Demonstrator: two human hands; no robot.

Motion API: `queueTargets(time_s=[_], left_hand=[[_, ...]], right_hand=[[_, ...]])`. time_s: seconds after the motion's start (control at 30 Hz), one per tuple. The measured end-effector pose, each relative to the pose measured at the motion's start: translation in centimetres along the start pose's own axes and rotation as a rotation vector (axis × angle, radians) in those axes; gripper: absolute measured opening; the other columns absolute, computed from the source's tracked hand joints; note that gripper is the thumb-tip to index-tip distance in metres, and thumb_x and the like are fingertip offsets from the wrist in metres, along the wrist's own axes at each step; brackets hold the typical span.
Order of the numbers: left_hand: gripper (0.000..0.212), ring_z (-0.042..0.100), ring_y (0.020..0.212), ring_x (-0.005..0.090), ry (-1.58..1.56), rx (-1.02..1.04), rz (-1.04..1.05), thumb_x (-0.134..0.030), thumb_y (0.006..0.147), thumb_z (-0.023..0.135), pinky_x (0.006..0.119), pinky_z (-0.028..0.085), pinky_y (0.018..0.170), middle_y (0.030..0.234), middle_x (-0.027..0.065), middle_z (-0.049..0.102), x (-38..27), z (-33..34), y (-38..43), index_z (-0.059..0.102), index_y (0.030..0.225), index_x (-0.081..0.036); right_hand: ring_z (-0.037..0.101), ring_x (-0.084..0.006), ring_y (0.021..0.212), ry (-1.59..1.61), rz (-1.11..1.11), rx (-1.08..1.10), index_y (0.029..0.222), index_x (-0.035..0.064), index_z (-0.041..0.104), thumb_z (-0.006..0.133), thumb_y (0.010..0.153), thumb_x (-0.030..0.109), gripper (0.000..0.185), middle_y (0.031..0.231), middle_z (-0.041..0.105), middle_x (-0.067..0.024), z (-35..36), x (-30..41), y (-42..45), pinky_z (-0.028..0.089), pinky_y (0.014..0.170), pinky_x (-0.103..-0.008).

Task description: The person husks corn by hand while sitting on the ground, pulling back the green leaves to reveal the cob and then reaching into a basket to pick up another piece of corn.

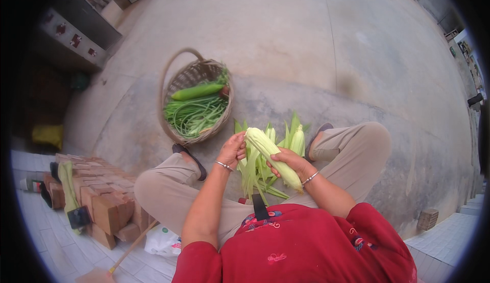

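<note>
An ear of corn (pixel 273 154), still wrapped in pale green husk, lies slantwise across my right hand (pixel 289 162), whose fingers close around its lower half. At its blunt upper end, my left hand (pixel 231 149) pinches husk between thumb and fingers. A long peeled strip of husk (pixel 249 172) hangs down beside the ear. Below and beyond my hands, a pile of loose green husks (pixel 264 170) covers the ground between my feet. Another pale ear of corn (pixel 298 142) rests on the pile's right side, and part of one more (pixel 270 133) shows behind the held ear.
A wicker basket (pixel 226 120) with a tall handle stands ahead to the left. In it are a green-husked ear of corn (pixel 197 91) and long green vegetables (pixel 195 114). Stacked bricks (pixel 103 195), a broom (pixel 130 248) and a white plastic bag (pixel 162 241) are at my left.
</note>
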State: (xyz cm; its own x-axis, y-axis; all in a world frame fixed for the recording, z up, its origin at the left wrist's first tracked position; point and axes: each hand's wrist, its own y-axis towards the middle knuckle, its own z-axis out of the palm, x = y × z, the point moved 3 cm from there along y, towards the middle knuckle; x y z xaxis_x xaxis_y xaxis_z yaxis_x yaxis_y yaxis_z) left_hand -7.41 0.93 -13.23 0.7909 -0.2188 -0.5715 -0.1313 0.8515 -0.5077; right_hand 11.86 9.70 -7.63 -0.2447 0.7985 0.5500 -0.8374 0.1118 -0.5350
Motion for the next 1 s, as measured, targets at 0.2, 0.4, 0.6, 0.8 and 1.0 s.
queueTargets(time_s=[0.2, 0.4, 0.6, 0.8, 1.0], left_hand=[[0.008, 0.033, 0.045, 0.0087, -0.193, -0.638, 0.106, -0.015, 0.095, 0.047, 0.024, 0.027, 0.039, 0.062, 0.0002, 0.041, -0.9, -10.6, 0.0, 0.051, 0.094, -0.008], [0.014, 0.047, 0.056, 0.0187, -0.126, -0.791, -0.156, -0.012, 0.092, 0.047, 0.034, 0.042, 0.049, 0.069, 0.0062, 0.044, 6.4, -9.8, 2.1, 0.052, 0.101, -0.004], [0.031, 0.060, 0.076, 0.0295, 0.108, -0.611, -0.469, -0.009, 0.084, 0.050, 0.040, 0.049, 0.066, 0.092, 0.0167, 0.060, 11.8, -14.8, 2.8, 0.052, 0.112, 0.001], [0.038, 0.054, 0.107, 0.0313, 0.754, -0.384, -0.508, -0.013, 0.088, 0.051, 0.051, 0.048, 0.084, 0.119, 0.0163, 0.052, 11.8, -12.5, 3.5, 0.046, 0.125, -0.004], [0.061, 0.054, 0.106, 0.0280, 0.888, -0.313, -0.479, -0.019, 0.086, 0.057, 0.047, 0.049, 0.082, 0.120, 0.0141, 0.052, 10.9, -9.5, 2.3, 0.033, 0.141, -0.010]], right_hand=[[0.059, -0.0156, 0.059, -0.599, -0.048, -0.104, 0.114, -0.0015, 0.044, 0.063, 0.079, 0.019, 0.045, 0.083, 0.057, -0.0089, 1.6, 0.3, -0.7, 0.049, 0.050, -0.0296], [0.060, -0.0323, 0.093, -1.126, -0.268, -0.307, 0.123, -0.0057, 0.040, 0.064, 0.079, 0.028, 0.061, 0.102, 0.059, -0.0223, -1.7, -1.4, 2.5, 0.048, 0.084, -0.0378], [0.053, -0.0408, 0.108, -1.410, -0.153, -0.275, 0.135, -0.0025, 0.032, 0.064, 0.079, 0.033, 0.073, 0.121, 0.048, -0.0294, -1.7, -4.0, 6.5, 0.045, 0.090, -0.0426], [0.056, -0.0414, 0.100, -1.508, -0.069, -0.424, 0.140, 0.0027, 0.025, 0.058, 0.083, 0.019, 0.068, 0.118, 0.047, -0.0269, -1.9, -6.3, 9.0, 0.047, 0.085, -0.0447], [0.051, -0.0394, 0.112, -1.665, 0.027, -0.174, 0.145, 0.0169, 0.022, 0.055, 0.078, 0.008, 0.075, 0.133, 0.037, -0.0268, -6.0, -12.0, 9.5, 0.044, 0.093, -0.0406]])
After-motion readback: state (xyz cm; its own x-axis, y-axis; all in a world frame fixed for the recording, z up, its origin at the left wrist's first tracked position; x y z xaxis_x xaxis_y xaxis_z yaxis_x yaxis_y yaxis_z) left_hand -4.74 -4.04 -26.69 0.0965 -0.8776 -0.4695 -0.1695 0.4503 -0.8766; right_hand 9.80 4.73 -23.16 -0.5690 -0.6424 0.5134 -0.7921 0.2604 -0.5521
